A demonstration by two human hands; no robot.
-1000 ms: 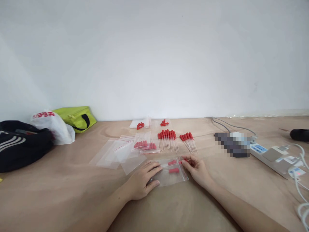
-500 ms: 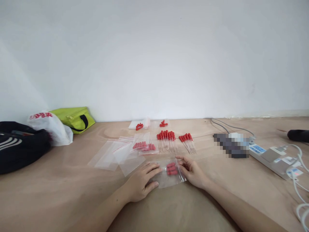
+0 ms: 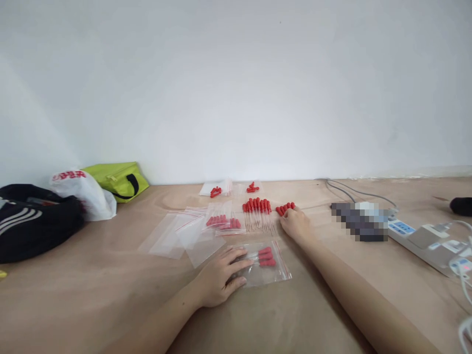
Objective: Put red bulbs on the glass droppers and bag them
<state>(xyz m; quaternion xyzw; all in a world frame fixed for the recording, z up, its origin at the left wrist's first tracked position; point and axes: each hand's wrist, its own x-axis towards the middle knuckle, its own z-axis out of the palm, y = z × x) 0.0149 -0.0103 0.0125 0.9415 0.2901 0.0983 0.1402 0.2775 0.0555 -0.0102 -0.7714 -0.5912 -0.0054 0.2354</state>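
While the left hand (image 3: 221, 278) rests with spread fingers on the clear zip bag (image 3: 258, 278) on the table (image 3: 110, 280), gripping nothing, the right hand (image 3: 296, 224) has left this bag and curls its fingers at the small dropper group (image 3: 285, 208); I cannot tell if it holds one; three droppers (image 3: 267, 256) lie inside the bag, so inserting the third seems complete

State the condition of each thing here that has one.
Left hand: spread on the near plastic bag.
Right hand: at the right droppers, grip unclear.
Near plastic bag: flat, three droppers inside; seal unclear.
Right droppers: partly hidden by the right hand.
Middle droppers: lying side by side.
Left plastic bags: flat, overlapping.
Black bag: seemingly open.
Power strip: adapter plugged in.
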